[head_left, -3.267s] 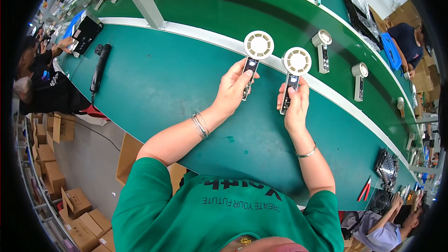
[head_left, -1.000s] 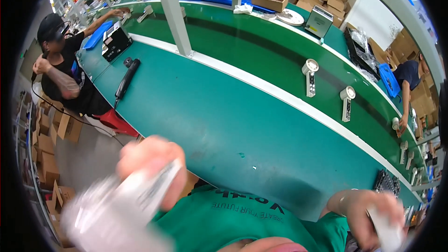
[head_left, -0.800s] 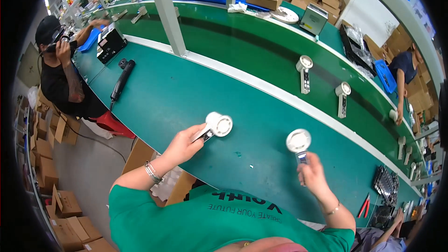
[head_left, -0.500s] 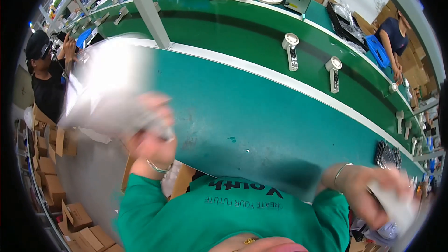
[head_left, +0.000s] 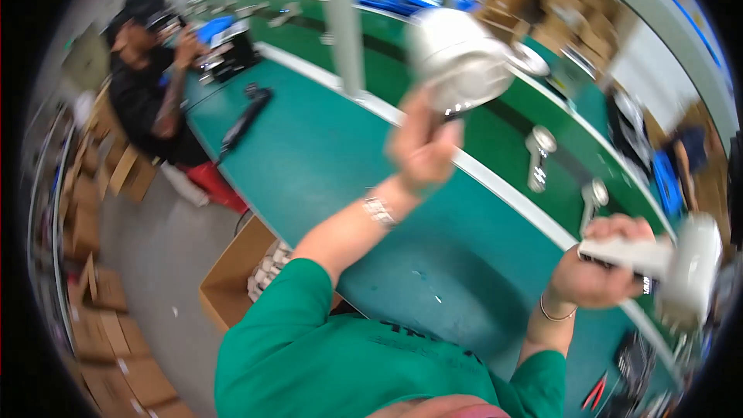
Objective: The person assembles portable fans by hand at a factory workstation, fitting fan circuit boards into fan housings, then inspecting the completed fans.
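Both of my hands are raised over the green worktable (head_left: 302,178). My left hand (head_left: 426,143) is closed round the lower part of a white hair-dryer-shaped housing (head_left: 464,54), whose wide rounded head points up and is smeared by motion. In my right hand (head_left: 607,271) is a second white hair-dryer-shaped housing, gripped by its handle (head_left: 627,254). Its barrel-like head (head_left: 691,271) sticks out to the right, and dark parts show along the underside of the handle. The two housings are apart.
White housings with handles (head_left: 539,159) lie on the green conveyor belt beyond the table's white edge. A metal post (head_left: 343,31) stands there. Red-handled pliers (head_left: 594,392) lie at right. Left are an open carton (head_left: 224,282), a black handheld tool (head_left: 246,120) and a seated co-worker (head_left: 147,77).
My left hand has swung right and up; a large blurred white shape beside it is gone. My right hand has risen with its white housing. The view has turned left.
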`<move>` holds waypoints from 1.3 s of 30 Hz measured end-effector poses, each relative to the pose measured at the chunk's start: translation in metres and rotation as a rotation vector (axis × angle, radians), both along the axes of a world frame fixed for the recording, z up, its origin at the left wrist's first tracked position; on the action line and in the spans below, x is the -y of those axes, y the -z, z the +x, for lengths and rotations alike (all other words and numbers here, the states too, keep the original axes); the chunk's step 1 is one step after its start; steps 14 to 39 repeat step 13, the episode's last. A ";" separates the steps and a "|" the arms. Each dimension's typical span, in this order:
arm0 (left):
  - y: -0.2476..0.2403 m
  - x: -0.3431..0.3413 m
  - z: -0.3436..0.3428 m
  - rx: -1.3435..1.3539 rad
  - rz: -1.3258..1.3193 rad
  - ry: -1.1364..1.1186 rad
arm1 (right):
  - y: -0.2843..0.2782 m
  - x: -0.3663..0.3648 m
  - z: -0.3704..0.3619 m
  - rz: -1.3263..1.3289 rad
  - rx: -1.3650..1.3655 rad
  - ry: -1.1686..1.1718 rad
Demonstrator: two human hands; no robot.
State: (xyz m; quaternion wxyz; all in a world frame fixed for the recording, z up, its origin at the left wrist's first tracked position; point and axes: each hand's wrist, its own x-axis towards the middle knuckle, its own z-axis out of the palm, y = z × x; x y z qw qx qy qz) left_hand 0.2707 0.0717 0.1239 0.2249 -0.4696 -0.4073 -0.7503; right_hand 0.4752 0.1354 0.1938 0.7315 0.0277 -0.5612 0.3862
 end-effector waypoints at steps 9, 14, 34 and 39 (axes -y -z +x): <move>0.095 -0.150 -0.107 0.986 -0.528 0.258 | 0.133 -0.199 -0.169 -0.807 0.748 -0.148; 0.097 -0.151 -0.131 0.757 -0.374 0.273 | 0.102 -0.150 -0.168 -0.598 0.574 -0.274; 0.097 -0.151 -0.131 0.757 -0.374 0.273 | 0.102 -0.150 -0.168 -0.598 0.574 -0.274; 0.097 -0.151 -0.131 0.757 -0.374 0.273 | 0.102 -0.150 -0.168 -0.598 0.574 -0.274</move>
